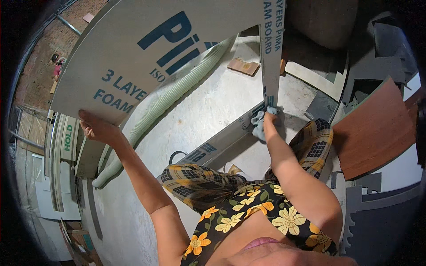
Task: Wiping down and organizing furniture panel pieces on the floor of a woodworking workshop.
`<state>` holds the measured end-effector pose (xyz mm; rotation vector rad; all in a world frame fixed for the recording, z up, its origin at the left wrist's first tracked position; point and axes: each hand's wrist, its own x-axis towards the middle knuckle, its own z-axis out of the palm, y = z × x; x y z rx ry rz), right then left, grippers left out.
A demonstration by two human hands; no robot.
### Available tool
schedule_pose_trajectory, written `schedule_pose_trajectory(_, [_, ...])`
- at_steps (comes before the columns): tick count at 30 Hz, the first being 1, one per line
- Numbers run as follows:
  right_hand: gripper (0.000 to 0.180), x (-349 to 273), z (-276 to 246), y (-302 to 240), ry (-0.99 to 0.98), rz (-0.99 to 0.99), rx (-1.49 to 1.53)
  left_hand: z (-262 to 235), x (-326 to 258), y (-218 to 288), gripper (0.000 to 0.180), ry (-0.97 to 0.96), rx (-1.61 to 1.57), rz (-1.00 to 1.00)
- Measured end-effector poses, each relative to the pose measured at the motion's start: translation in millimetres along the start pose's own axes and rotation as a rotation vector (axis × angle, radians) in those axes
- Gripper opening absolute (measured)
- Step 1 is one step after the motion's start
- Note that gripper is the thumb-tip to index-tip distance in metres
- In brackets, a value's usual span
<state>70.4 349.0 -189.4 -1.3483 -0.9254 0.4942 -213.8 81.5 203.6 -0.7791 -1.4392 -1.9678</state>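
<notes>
A large pale foam board frame (199, 23) with blue printing stands tilted in front of me, a big opening cut through its middle. My left hand (98, 127) grips the board's lower left edge, thumb on the printed face and fingers curled behind. At the frame's lower right inner corner, my right hand (270, 120) is closed around a crumpled grey rag (259, 126). The rag presses against the board there. Part of the frame's lower bar is hidden behind my plaid-covered leg.
A pale green corrugated hose (191, 80) runs across the floor behind the board. Beyond the opening lies a small brown block (243, 67). Board strips (67, 137) stand at the left. A reddish-brown sheet (373, 128) and dark grey offcuts (388, 221) lie at the right.
</notes>
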Motion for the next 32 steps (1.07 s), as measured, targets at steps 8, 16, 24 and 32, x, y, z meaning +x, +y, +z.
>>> schedule_pose_trajectory(8, [0.008,97.2,35.0,-4.2,0.084,-0.436,-0.026,0.6,3.7,-24.2,0.045,-0.066,0.009,0.009])
schedule_pose_trajectory(16, [0.02,76.9,41.3,-74.8,-0.053,-0.355,0.049,-8.9,10.8,-24.6,0.041,-0.012,-0.007,0.059])
schedule_pose_trajectory(24, [0.071,-80.6,13.2,23.6,-0.196,0.584,-0.073,1.2,15.4,-51.7,0.041,-0.149,-0.138,0.181])
schedule_pose_trajectory(32, [0.059,-211.4,-7.3,-50.7,-0.715,0.702,0.1,-0.7,7.3,-43.9,0.037,-0.072,-0.141,0.148])
